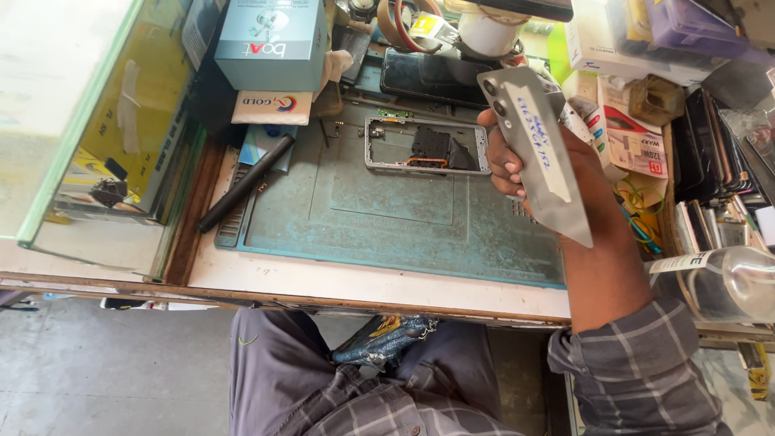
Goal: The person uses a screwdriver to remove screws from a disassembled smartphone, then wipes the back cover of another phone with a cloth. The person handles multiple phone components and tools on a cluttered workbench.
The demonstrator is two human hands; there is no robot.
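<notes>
While our right hand [517,157] grips the detached grey phone back cover [534,149] at three o'clock, the stripped phone frame [426,145] lies at twelve on the teal repair mat [363,218], apparently awaiting reassembly; our left hand is unseen.

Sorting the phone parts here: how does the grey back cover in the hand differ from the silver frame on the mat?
The grey back cover is held up tilted in the right hand; the silver phone frame lies flat on the teal mat. The cover is a solid panel with handwriting; the frame is open, showing dark parts. Both are phone-shaped.
</notes>
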